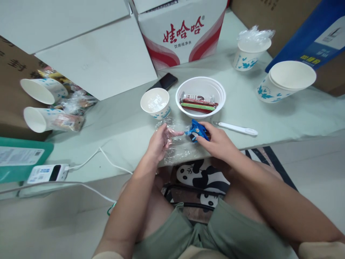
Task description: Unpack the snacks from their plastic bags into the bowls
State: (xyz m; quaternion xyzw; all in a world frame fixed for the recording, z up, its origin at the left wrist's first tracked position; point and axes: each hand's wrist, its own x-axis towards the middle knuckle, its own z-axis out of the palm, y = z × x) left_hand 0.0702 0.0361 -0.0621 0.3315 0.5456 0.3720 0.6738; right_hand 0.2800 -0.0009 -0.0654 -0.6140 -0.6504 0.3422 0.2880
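Observation:
My right hand (219, 141) grips a small blue object (199, 128) with a dark and white patch on it; I cannot make out its exact kind. Just to its left, my left hand (159, 142) has its index finger stretched toward the blue object. Crumpled clear plastic film (179, 153) lies under and beside the left fingers on the table. Beyond the hands stands a white plastic bowl (180, 108) holding several wrapped sticks (199, 103). Beside the bowl, a paper cup (161, 113) contains something clear, like plastic. A white utility knife (238, 128) rests right of my right hand.
A dark phone (165, 82) lies behind the cup. White cartons (185, 39) line the back. Paper cups stand at right, one stuffed with plastic film (256, 36), others stacked (277, 90). Tipped cups (36, 120) lie at left, near a power bank (48, 173) with a white cable (113, 162).

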